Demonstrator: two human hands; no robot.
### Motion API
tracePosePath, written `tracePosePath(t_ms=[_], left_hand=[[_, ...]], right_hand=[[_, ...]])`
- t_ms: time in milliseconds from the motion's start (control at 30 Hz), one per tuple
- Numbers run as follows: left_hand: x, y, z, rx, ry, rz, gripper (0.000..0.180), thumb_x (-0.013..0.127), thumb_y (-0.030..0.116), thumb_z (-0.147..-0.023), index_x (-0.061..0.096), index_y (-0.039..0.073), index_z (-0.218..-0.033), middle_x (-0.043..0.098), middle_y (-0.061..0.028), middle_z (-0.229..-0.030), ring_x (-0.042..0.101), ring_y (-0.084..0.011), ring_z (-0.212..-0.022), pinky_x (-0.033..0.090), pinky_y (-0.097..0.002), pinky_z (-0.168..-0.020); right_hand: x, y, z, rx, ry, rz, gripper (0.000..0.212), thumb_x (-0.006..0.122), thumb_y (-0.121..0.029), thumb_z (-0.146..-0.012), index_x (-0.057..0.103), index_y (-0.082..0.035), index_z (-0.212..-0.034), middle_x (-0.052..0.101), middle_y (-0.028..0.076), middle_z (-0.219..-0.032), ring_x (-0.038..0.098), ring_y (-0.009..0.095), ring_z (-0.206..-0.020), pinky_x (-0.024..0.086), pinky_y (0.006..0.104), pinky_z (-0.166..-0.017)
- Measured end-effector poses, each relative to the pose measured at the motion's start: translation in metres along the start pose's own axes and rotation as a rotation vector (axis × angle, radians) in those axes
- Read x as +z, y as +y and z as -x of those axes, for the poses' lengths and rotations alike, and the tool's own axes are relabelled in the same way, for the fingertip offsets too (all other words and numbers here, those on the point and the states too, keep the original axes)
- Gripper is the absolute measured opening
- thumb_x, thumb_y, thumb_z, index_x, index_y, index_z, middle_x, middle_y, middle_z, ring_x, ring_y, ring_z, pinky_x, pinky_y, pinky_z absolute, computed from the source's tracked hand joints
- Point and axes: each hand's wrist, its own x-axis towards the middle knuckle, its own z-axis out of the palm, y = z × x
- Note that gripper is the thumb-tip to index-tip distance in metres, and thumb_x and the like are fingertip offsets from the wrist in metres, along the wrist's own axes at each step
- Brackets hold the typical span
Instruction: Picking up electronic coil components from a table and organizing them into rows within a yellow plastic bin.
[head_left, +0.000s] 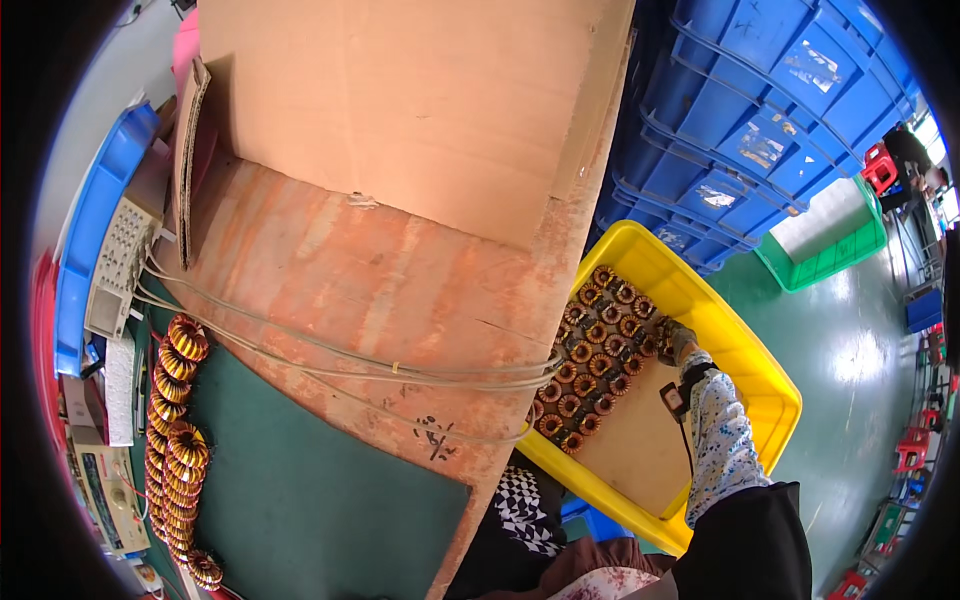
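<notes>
My right hand point(676, 342), in a dark glove, reaches into a yellow plastic bin point(745, 345). Its fingers curl down at the right end of the rows of copper-wound ring coils point(598, 362). Whatever the fingers grip is too small and dark to make out. The coils lie flat in neat rows on a brown cardboard sheet point(625, 440) inside the bin. A patterned sleeve point(722, 430) covers my right forearm, and a small box with a cable point(674, 399) hangs at the wrist. My left hand does not show.
Left of the bin stands a worn wooden board point(330, 270) crossed by pale cables point(400, 370), with a cardboard panel point(400, 100) behind. Stacked coils point(180, 450) line the green surface point(310, 480) at left. Blue crates point(750, 120) and a green bin point(830, 255) stand at far right.
</notes>
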Motion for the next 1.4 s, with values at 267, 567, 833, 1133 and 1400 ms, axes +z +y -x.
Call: tracePosePath(t_ms=[267, 567, 833, 1133, 1400], left_hand=[[-0.006, 0.009, 0.005, -0.016, -0.004, 0.017, 0.050, 0.053, 0.041, -0.082, 0.051, 0.005, -0.117, 0.046, -0.0161, -0.111, 0.043, -0.0351, -0.098, 0.034, -0.0480, -0.086], [-0.009, 0.019, -0.003, -0.007, 0.058, 0.009, 0.049, 0.050, 0.043, -0.084, 0.052, 0.006, -0.117, 0.047, -0.0147, -0.110, 0.043, -0.0338, -0.098, 0.035, -0.0458, -0.085], [-0.011, 0.028, 0.003, 0.006, 0.115, 0.006, 0.051, 0.050, 0.045, -0.084, 0.052, 0.006, -0.117, 0.046, -0.0154, -0.110, 0.043, -0.0340, -0.099, 0.036, -0.0449, -0.085], [-0.018, 0.025, 0.005, 0.002, 0.092, 0.032, 0.047, 0.057, 0.037, -0.081, 0.052, 0.007, -0.118, 0.046, -0.0144, -0.113, 0.043, -0.0338, -0.100, 0.034, -0.0447, -0.087], [-0.018, 0.026, 0.006, 0.036, 0.141, 0.046, 0.046, 0.057, 0.036, -0.081, 0.053, 0.008, -0.117, 0.046, -0.0138, -0.113, 0.043, -0.0324, -0.100, 0.034, -0.0440, -0.087]], right_hand=[[-0.035, 0.038, -0.021, -0.114, -0.065, 0.405, 0.041, 0.054, -0.039, -0.083, 0.057, -0.004, -0.103, 0.062, 0.015, -0.093, 0.063, 0.027, -0.077, 0.053, 0.0411, -0.057], [-0.024, 0.101, 0.125, -0.929, -0.614, 1.515, 0.052, 0.065, -0.041, -0.067, 0.058, -0.004, -0.103, 0.062, 0.017, -0.093, 0.060, 0.033, -0.084, 0.048, 0.0429, -0.070], [0.003, 0.137, 0.175, -0.713, -0.727, 1.637, 0.038, 0.065, -0.030, -0.066, 0.064, -0.005, -0.094, 0.064, 0.016, -0.091, 0.061, 0.032, -0.085, 0.049, 0.0413, -0.071], [-0.003, 0.131, 0.178, -0.751, -0.780, 1.616, 0.036, 0.061, -0.030, -0.070, 0.064, -0.006, -0.096, 0.063, 0.016, -0.095, 0.060, 0.033, -0.088, 0.048, 0.0406, -0.075], [-0.005, 0.150, 0.118, -0.782, -0.516, 1.500, 0.052, 0.061, -0.034, -0.072, 0.052, -0.004, -0.114, 0.058, 0.017, -0.106, 0.052, 0.032, -0.103, 0.044, 0.0364, -0.086]])
